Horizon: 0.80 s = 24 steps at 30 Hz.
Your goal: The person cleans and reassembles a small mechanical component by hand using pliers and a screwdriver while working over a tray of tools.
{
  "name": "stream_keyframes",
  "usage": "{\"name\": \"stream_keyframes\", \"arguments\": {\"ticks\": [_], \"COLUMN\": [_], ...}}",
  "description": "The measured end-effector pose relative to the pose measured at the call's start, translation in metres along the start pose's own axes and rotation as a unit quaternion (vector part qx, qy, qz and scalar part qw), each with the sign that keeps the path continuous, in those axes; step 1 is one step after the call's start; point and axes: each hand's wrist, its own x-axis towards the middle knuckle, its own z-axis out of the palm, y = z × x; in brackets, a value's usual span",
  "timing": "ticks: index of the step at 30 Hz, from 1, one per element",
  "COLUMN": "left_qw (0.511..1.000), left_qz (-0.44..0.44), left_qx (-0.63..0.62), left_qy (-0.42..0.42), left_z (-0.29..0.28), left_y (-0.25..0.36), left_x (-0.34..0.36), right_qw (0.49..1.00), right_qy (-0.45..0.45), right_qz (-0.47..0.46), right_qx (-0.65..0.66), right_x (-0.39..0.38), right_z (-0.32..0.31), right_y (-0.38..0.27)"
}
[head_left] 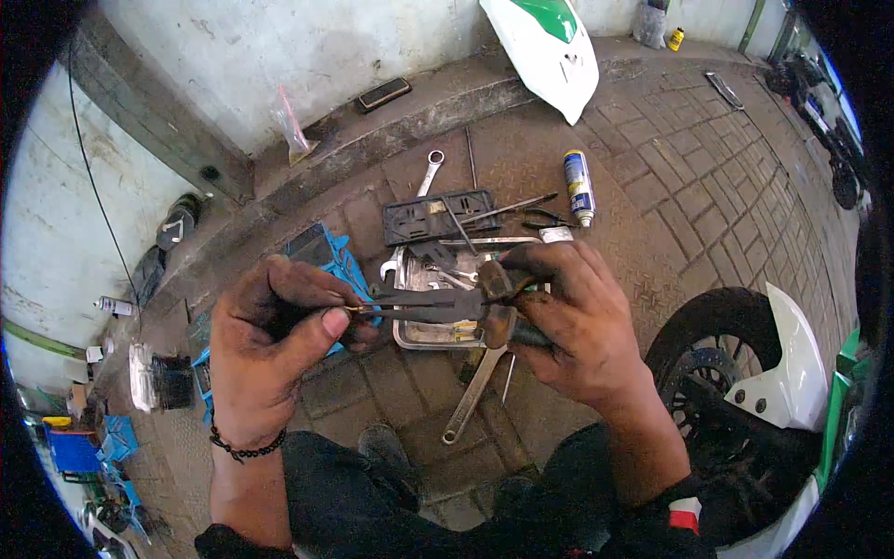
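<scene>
Long-nose pliers [436, 306] are in my right hand [582, 312], whose fingers wrap round the handles. Their long dark jaws point left, toward my left hand [279, 326]. Between thumb and fingertips, my left hand pinches a thin brass-coloured piece [354, 308], which meets the tips of the jaws. Its far end is hidden by my fingers. Both hands are dark with grime. Beneath the pliers, a metal tray [400, 331] on the paving holds several wrenches and small tools.
Behind the tray lie a black plastic case [400, 224], a ring spanner [434, 166] and a spray can [578, 186]. A large spanner [475, 396] lies nearer me. A motorcycle wheel [666, 345] stands at right, a white-green panel [521, 42] against the wall, a blue toolbox [345, 261] at left.
</scene>
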Motion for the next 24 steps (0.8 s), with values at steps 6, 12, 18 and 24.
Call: {"name": "stream_keyframes", "arguments": {"ticks": [6, 12, 18, 24], "left_qw": [0.998, 0.975, 0.971, 0.976], "left_qz": [0.044, 0.136, 0.152, 0.142], "left_qx": [0.05, 0.171, 0.18, 0.164], "left_qy": [0.016, 0.045, 0.03, 0.019], "left_z": [-0.005, 0.002, 0.004, 0.003], "left_y": [-0.001, 0.0, 0.001, -0.001], "left_x": [-0.001, -0.003, -0.003, -0.005], "right_qw": [0.999, 0.999, 0.996, 0.997], "right_qy": [0.008, 0.046, 0.063, 0.055], "right_qz": [0.002, -0.019, -0.037, -0.028], "right_qx": [0.034, -0.019, -0.047, -0.046], "right_x": [0.001, 0.003, 0.003, 0.003], "right_z": [0.0, 0.001, -0.001, -0.003], "right_y": [0.0, -0.003, -0.002, -0.005]}}
